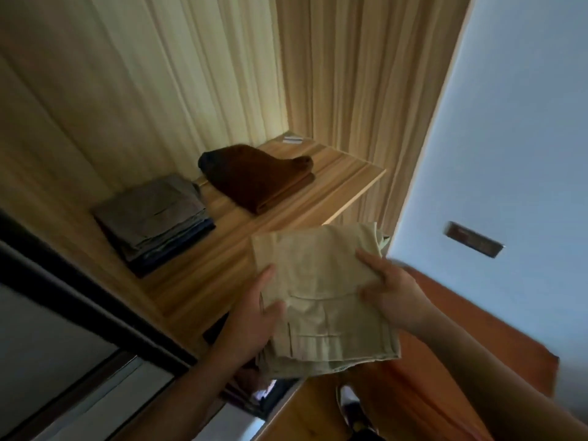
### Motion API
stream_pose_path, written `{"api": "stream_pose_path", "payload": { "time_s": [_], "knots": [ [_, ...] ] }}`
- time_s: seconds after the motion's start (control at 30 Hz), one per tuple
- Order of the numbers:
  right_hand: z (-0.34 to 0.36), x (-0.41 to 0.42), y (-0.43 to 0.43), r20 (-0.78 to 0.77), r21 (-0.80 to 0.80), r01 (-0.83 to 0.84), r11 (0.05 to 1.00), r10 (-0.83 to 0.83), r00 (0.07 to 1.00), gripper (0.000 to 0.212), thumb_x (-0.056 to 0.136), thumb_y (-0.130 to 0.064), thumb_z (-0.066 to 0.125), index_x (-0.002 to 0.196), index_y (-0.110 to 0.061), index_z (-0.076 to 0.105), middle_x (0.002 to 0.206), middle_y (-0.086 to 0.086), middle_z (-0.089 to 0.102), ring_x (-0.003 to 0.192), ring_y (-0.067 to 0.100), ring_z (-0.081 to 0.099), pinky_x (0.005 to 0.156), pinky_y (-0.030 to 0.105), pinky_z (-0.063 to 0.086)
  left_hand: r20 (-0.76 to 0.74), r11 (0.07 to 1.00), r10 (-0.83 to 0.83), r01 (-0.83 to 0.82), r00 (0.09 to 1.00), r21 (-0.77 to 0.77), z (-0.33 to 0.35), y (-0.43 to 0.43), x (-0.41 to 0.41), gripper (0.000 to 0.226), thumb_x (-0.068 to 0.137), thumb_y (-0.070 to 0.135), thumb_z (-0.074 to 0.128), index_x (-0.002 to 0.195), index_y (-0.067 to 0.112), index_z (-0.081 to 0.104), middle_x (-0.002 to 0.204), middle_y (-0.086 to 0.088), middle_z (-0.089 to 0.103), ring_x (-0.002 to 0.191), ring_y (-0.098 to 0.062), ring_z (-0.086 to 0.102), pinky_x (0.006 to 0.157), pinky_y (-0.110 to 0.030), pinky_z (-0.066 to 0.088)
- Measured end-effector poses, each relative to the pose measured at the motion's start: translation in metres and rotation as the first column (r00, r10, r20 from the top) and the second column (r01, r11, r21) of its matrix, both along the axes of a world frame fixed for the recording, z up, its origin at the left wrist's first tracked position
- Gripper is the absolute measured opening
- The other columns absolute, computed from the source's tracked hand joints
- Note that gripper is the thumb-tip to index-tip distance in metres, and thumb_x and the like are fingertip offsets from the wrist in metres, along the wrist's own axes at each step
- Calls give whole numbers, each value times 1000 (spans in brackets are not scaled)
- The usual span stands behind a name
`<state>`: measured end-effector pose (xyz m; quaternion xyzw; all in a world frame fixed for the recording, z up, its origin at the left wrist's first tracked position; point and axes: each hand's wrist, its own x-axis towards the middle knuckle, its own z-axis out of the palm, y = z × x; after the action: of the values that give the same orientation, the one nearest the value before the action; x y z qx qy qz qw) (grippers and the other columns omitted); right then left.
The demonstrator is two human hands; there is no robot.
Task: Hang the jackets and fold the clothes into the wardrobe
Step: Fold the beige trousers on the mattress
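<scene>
Both my hands hold a folded beige garment (321, 294) flat in front of the wardrobe shelf (203, 275). My left hand (254, 316) grips its left edge, thumb on top. My right hand (391, 294) grips its right edge. The garment's far end hangs over the shelf's front edge. On the shelf lie a stack of folded grey and dark blue clothes (156, 221) at the left and a folded brown garment (257, 179) further back.
A small white label (292, 140) lies at the shelf's far corner. A dark-framed sliding door (79, 300) stands at the left. A pale blue door with a recessed handle (474, 239) is at the right. Dark clothes (251, 393) show below the shelf. A shoe (351, 405) is on the wooden floor.
</scene>
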<state>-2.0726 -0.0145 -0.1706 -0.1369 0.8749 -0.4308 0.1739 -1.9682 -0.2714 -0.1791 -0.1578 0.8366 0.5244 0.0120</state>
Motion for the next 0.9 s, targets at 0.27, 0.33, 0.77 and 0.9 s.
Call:
{"api": "stream_pose_path", "payload": {
  "time_s": [0.27, 0.33, 0.77, 0.9],
  "knots": [
    [11, -175, -90, 14, -70, -286, 956, 288, 958, 76, 89, -14, 70, 153, -40, 39, 153, 0, 40, 139, 23, 41, 115, 47, 38, -103, 898, 440, -438, 892, 45, 22, -41, -104, 47, 95, -1, 61, 125, 35, 53, 123, 14, 51, 106, 3, 55, 81, -10, 46],
    [16, -203, -122, 10, -100, -346, 933, 349, 937, 77, 85, -22, 73, 150, -45, 40, 154, -3, 39, 140, 22, 40, 115, 49, 38, -112, 849, 527, -527, 843, 26, 24, -57, -117, 42, 95, 3, 61, 122, 35, 55, 124, 15, 51, 112, -7, 54, 89, -24, 50],
    [45, -294, -383, 188, -340, -568, 750, 646, 740, 76, 93, -11, 72, 158, -25, 35, 161, -3, 34, 143, 18, 39, 115, 34, 39, -137, 454, 884, -891, 448, 15, 53, -249, -181, 47, 80, -16, 53, 109, 20, 63, 112, -10, 63, 77, -19, 60, 55, -25, 48],
    [32, -304, -469, 204, -293, -652, 700, 712, 672, 81, 96, -23, 70, 161, -31, 23, 163, -6, 30, 138, 20, 45, 100, 36, 50, -72, 398, 882, -819, 465, -413, 44, -319, -184, 45, 85, 7, 65, 127, 23, 60, 132, -15, 55, 110, -34, 59, 83, -38, 54]
  ]
}}
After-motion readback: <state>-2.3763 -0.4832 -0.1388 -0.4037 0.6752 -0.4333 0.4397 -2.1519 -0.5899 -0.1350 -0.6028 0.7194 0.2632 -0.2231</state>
